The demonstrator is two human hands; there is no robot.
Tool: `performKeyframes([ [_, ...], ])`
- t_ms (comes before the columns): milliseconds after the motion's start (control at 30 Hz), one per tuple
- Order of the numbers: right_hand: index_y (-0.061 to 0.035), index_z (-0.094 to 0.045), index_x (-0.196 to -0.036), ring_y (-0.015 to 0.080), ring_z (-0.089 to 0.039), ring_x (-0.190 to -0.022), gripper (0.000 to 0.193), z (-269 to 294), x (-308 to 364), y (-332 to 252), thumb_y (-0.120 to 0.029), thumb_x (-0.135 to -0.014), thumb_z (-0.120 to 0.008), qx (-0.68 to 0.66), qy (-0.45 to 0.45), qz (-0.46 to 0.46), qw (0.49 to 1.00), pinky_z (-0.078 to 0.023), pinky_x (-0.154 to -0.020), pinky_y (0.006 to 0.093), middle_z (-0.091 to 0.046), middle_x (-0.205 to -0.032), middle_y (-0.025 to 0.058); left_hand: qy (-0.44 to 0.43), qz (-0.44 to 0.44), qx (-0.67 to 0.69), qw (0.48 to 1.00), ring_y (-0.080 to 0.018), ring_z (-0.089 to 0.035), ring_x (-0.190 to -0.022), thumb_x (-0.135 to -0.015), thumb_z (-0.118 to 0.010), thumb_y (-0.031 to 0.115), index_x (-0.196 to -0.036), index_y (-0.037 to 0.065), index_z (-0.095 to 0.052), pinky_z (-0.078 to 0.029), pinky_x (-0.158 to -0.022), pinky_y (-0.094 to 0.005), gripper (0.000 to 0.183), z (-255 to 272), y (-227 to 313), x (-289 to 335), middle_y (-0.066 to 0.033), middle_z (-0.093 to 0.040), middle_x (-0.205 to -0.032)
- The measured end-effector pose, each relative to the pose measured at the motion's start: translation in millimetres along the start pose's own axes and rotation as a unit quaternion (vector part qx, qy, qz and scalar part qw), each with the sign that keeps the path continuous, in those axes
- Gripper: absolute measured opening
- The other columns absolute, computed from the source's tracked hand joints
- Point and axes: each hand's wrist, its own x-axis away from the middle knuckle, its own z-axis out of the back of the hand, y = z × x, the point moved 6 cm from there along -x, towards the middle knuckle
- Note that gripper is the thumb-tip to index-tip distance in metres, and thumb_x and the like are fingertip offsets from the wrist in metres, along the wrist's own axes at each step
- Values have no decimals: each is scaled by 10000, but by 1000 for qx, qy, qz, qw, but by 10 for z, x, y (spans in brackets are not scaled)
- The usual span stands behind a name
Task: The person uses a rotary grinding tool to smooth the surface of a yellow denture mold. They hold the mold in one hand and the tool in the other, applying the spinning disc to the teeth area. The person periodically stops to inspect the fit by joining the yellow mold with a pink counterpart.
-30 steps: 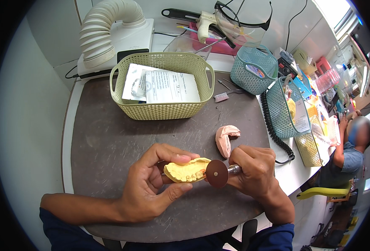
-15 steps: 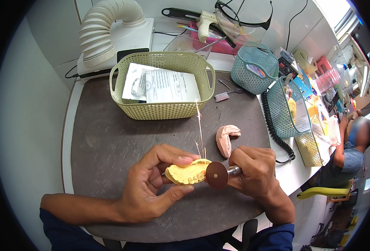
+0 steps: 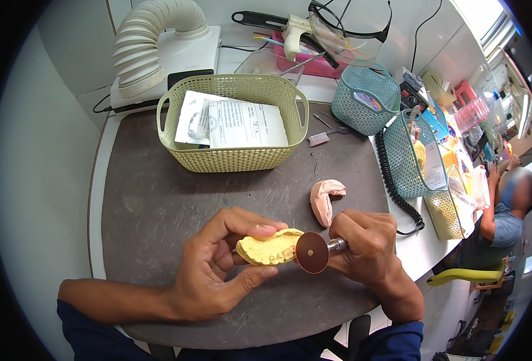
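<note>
Between the thumb and fingers of my left hand (image 3: 221, 265) is a yellow dental model (image 3: 266, 248) with a row of teeth along its near edge. My right hand (image 3: 365, 246) grips a rotary handpiece (image 3: 337, 245), its metal shank pointing left. On its tip is a brown-red cutting disc (image 3: 312, 253), which meets or overlaps the model's right end; the disc hides the exact contact. A small reddish patch shows on the model beside the disc. Just beyond my hands a pink dental model (image 3: 323, 203) lies on the dark bench top.
A green basket (image 3: 230, 157) with papers and a packet stands behind my hands. Right of it lie a small brush (image 3: 318, 139) and thin tools. Blue baskets (image 3: 367, 99) and a coiled black cord (image 3: 389, 180) line the right side. A seated person (image 3: 507, 204) works farther right.
Bright sparks that rose from the disc and model toward the green basket are nearly gone, leaving a faint streak. Both hands keep almost the same position.
</note>
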Motion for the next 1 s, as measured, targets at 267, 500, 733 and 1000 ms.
performKeyframes([
  [267,-95,-500,-622,182,-512,-404,499,-3,0,-6,-453,-657,-846,0,-2,3,1000,-403,-397,308,-453,-515,9,3,5,1,1000,-237,-553,-1211,-854,-652,-51,-1159,1,-452,-476,-1045,-349,369,-2,1,3,-189,-514,-1206],
  [500,-94,-508,-625,184,-519,-406,497,3,-2,-7,-460,-663,-842,2,-5,-3,1000,-408,-397,307,-459,-515,9,1,0,7,1000,-238,-540,-1226,-853,-650,-63,-1176,-8,-460,-470,-1053,-347,379,-3,7,7,-180,-511,-1218],
  [733,-94,-511,-627,186,-521,-407,496,0,-10,-6,-460,-659,-844,-2,-8,-3,1000,-406,-395,308,-461,-514,11,-1,-2,6,1000,-242,-537,-1231,-855,-653,-56,-1177,-8,-459,-464,-1058,-349,379,1,10,5,-176,-511,-1218],
  [1000,-88,-523,-642,191,-523,-409,485,-4,4,15,-453,-665,-843,-1,-4,-15,1000,-411,-399,313,-477,-517,18,-5,-4,4,1000,-249,-531,-1240,-865,-644,-52,-1177,-7,-453,-463,-1060,-348,369,1,3,1,-182,-508,-1224],
])
